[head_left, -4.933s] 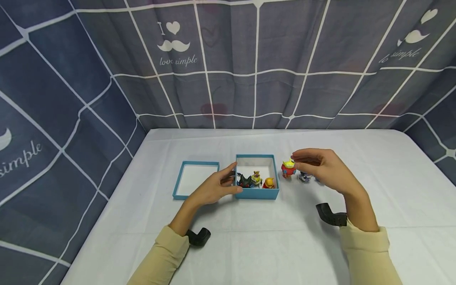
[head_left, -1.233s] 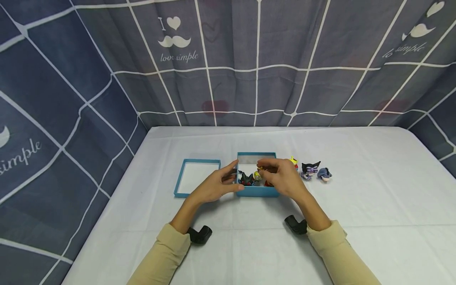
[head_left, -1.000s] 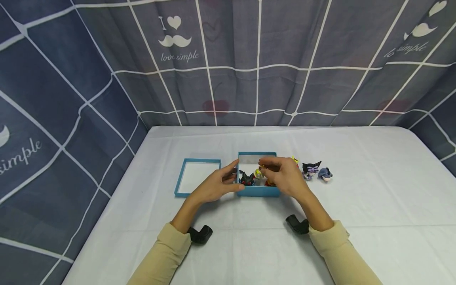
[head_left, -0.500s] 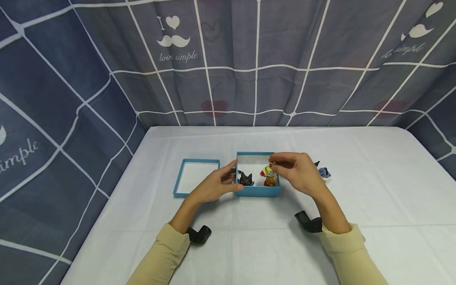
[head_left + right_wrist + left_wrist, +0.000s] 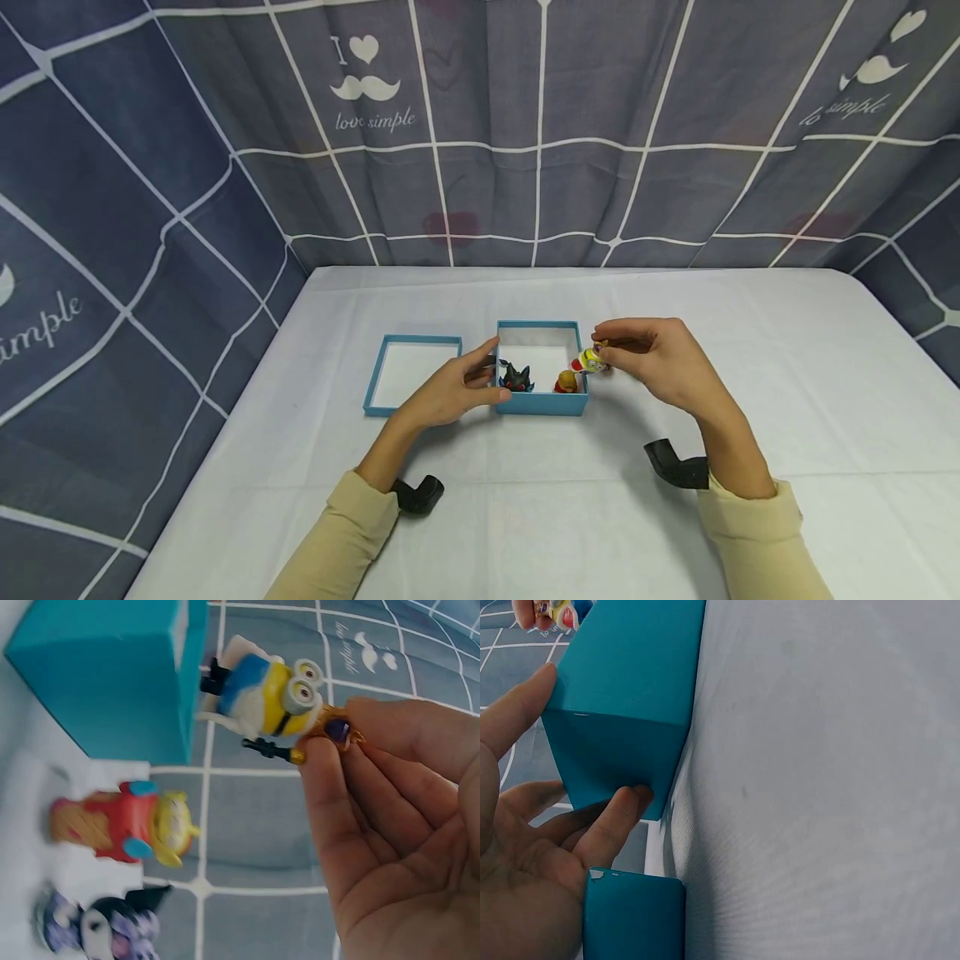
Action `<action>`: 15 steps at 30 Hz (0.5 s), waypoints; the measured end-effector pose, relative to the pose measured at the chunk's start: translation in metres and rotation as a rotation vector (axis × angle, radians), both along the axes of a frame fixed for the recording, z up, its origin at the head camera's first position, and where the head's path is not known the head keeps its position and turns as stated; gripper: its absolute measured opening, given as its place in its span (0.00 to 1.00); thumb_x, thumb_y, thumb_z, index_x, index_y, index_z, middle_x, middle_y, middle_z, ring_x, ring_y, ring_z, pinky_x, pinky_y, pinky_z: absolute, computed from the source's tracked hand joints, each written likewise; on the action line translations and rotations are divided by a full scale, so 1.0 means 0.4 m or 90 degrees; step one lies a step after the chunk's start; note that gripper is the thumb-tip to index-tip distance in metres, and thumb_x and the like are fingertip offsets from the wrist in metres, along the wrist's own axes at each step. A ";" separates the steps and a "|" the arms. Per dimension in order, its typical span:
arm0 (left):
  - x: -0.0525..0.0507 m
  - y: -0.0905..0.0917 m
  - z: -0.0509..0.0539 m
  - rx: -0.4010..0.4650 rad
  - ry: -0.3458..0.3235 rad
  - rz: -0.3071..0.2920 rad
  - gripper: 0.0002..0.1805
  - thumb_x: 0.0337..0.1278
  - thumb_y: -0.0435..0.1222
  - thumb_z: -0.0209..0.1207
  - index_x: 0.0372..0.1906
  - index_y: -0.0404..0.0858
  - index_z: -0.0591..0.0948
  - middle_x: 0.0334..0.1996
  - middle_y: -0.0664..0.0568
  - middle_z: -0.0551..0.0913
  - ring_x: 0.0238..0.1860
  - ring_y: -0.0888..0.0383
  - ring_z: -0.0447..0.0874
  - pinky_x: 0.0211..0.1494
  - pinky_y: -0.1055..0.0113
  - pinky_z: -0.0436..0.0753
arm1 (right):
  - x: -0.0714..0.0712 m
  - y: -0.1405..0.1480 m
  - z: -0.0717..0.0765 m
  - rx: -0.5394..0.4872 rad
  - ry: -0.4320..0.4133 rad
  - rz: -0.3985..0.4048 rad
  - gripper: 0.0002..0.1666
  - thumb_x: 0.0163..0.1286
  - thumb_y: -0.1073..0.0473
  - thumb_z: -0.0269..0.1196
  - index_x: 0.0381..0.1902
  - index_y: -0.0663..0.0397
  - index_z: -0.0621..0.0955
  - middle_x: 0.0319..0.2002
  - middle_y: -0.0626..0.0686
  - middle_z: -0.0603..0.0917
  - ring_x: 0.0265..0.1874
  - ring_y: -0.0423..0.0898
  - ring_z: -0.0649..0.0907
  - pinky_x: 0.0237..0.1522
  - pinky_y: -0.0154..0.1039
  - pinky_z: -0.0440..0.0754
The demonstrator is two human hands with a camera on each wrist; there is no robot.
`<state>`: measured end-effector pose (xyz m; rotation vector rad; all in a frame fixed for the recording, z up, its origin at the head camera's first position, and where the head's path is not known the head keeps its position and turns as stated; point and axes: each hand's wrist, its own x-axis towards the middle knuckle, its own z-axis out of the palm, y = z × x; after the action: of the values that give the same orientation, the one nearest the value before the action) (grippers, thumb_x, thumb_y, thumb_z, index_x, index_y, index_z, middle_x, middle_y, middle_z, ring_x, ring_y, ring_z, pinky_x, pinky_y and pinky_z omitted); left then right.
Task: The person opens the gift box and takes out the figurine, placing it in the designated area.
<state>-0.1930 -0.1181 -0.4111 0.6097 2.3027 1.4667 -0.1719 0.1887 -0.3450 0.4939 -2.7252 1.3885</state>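
In the head view my right hand (image 5: 663,362) pinches a Minion figurine (image 5: 588,362) by its gold crown with a purple gem, clear in the right wrist view. The yellow and blue figurine (image 5: 262,690) hangs tilted beside the right wall of a blue box (image 5: 543,405). My left hand (image 5: 450,393) touches the box's left side, thumb at the front corner and fingers (image 5: 611,829) against the side wall. Inside the box stand a black winged figurine (image 5: 516,379) with red eyes and a yellow-headed figurine (image 5: 567,382) in red.
The box's lid (image 5: 372,379), blue-rimmed and white inside, lies left of the box. Right of the box stand a green-headed alien figurine (image 5: 120,825) in red and a black-hooded figurine (image 5: 101,930), both hidden behind my right hand in the head view. Everything rests on a white cloth.
My right hand has lifted the Minion figurine out of the box and carried it right, past the right wall. My left hand has stayed at the box.
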 end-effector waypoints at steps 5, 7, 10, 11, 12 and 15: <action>0.001 0.000 0.001 -0.004 0.000 0.003 0.47 0.62 0.44 0.66 0.79 0.46 0.52 0.76 0.52 0.54 0.70 0.48 0.65 0.70 0.56 0.67 | 0.009 0.015 0.017 0.028 -0.001 0.010 0.13 0.67 0.64 0.67 0.49 0.60 0.86 0.43 0.52 0.88 0.38 0.45 0.85 0.34 0.33 0.83; 0.001 0.000 0.001 -0.005 0.001 0.004 0.47 0.62 0.44 0.66 0.79 0.46 0.52 0.76 0.53 0.54 0.70 0.48 0.65 0.70 0.56 0.67 | 0.011 0.020 0.019 0.035 -0.008 0.016 0.13 0.67 0.65 0.66 0.49 0.61 0.86 0.43 0.53 0.88 0.39 0.46 0.85 0.36 0.33 0.83; 0.001 0.000 0.001 -0.003 0.000 0.005 0.47 0.62 0.44 0.66 0.79 0.47 0.52 0.76 0.53 0.54 0.70 0.48 0.66 0.70 0.56 0.68 | 0.010 0.026 0.016 0.050 -0.016 0.021 0.13 0.67 0.67 0.64 0.49 0.62 0.86 0.44 0.53 0.87 0.40 0.46 0.86 0.38 0.34 0.83; 0.001 0.000 0.000 -0.001 -0.002 0.005 0.47 0.62 0.44 0.66 0.79 0.46 0.52 0.76 0.53 0.54 0.70 0.48 0.66 0.70 0.55 0.67 | 0.009 0.028 0.014 0.057 -0.018 0.023 0.13 0.67 0.68 0.64 0.49 0.62 0.86 0.44 0.54 0.87 0.41 0.46 0.86 0.39 0.34 0.83; 0.001 0.000 -0.001 0.001 -0.004 0.005 0.47 0.62 0.44 0.66 0.79 0.46 0.52 0.76 0.52 0.54 0.70 0.48 0.66 0.70 0.55 0.67 | 0.008 0.030 0.012 0.065 -0.019 0.026 0.13 0.66 0.69 0.64 0.49 0.62 0.86 0.44 0.54 0.87 0.41 0.46 0.86 0.39 0.34 0.83; 0.001 0.000 0.000 0.003 -0.008 0.004 0.47 0.62 0.45 0.66 0.79 0.47 0.52 0.76 0.52 0.54 0.70 0.48 0.66 0.70 0.55 0.67 | 0.004 0.036 0.004 0.085 -0.021 0.038 0.12 0.65 0.69 0.66 0.47 0.61 0.86 0.43 0.53 0.87 0.41 0.46 0.85 0.41 0.35 0.83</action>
<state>-0.1924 -0.1183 -0.4111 0.5940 2.2946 1.4745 -0.1705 0.2032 -0.3433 0.5692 -2.8663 1.2437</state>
